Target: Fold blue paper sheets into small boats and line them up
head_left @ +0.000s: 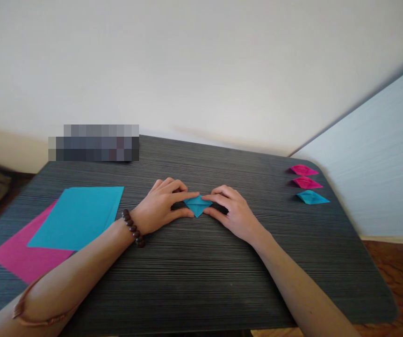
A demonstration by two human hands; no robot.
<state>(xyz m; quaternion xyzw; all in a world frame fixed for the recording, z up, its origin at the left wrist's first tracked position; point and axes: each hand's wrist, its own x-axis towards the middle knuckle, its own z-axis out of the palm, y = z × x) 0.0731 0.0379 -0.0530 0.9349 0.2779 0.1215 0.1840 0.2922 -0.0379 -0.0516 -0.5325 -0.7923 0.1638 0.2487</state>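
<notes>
A small piece of folded blue paper lies at the middle of the dark table, a point of it toward me. My left hand grips its left side, index finger along the top edge and thumb at the lower left. On the opposite side my right hand pinches the paper in the same way, fingertips above and thumb below. Both hands rest close to the tabletop. The underside of the paper is hidden.
Blue sheets overlap a pink sheet on the left. Along the right edge stand two pink folded paper boats and a blue one. A blurred-out object sits at the back left of the table, near the wall.
</notes>
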